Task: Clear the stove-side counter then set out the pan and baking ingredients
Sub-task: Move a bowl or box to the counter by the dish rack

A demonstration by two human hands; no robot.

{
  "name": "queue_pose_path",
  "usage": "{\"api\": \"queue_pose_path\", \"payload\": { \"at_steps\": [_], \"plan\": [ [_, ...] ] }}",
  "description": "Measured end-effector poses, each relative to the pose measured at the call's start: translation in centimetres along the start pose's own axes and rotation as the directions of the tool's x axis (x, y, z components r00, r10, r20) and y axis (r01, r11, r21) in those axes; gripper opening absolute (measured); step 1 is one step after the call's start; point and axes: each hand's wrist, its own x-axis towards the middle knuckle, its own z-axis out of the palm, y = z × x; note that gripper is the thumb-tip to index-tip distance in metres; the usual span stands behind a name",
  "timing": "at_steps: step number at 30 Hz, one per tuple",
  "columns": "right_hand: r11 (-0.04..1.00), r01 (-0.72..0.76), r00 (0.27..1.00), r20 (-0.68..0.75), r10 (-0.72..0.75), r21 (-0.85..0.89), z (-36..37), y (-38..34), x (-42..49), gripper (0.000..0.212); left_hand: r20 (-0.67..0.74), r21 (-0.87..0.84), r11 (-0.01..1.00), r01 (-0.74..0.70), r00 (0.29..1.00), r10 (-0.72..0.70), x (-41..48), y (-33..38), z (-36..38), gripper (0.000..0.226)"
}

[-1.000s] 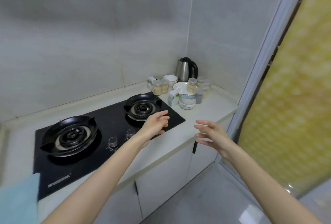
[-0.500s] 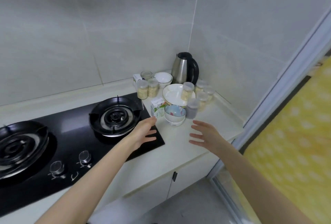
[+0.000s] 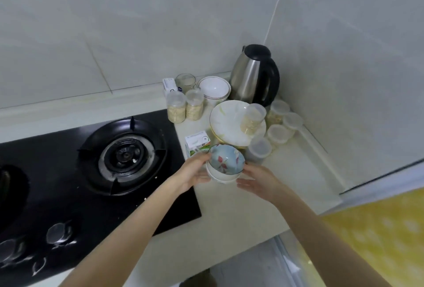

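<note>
the left hand (image 3: 195,173) curls round the left side of the stacked bowls (image 3: 226,160), thumb near the blue rim. the right hand (image 3: 258,181) lays fairly straight fingers against the right side without wrapping it. the bowls sit at frame centre on the counter (image 3: 298,172), just beside the small carton (image 3: 197,144) and below the plates (image 3: 229,121). best to lift from the lower white bowl, straight up, clear of the grey lidded tub (image 3: 260,149) at right.
</note>
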Motion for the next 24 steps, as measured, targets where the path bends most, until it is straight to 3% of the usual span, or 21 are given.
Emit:
{"api": "queue_pose_path", "payload": {
  "at_steps": [8,14,20,24],
  "plan": [
    [1.000,0.001,0.999,0.040,0.000,-0.025,-0.9,-0.3,2.5,0.025,-0.028,-0.042,0.996,-0.073,0.997,0.072,0.9,-1.5,0.0,0.034],
    [0.996,0.013,0.996,0.092,-0.005,-0.083,-1.5,-0.5,2.0,0.032,-0.081,-0.098,0.985,-0.139,0.988,0.131,-1.6,-3.4,1.0,0.033],
    [0.995,0.027,0.973,0.231,-0.005,-0.091,-1.3,-2.0,-1.6,0.017,-0.209,-0.175,0.949,-0.261,0.952,0.223,-7.1,-4.7,1.8,0.043],
    [0.987,0.099,0.930,0.366,-0.045,-0.129,0.0,-2.6,-4.6,0.017,-0.282,-0.165,0.915,-0.369,0.906,0.315,-12.2,-5.4,2.4,0.038]
  ]
}}
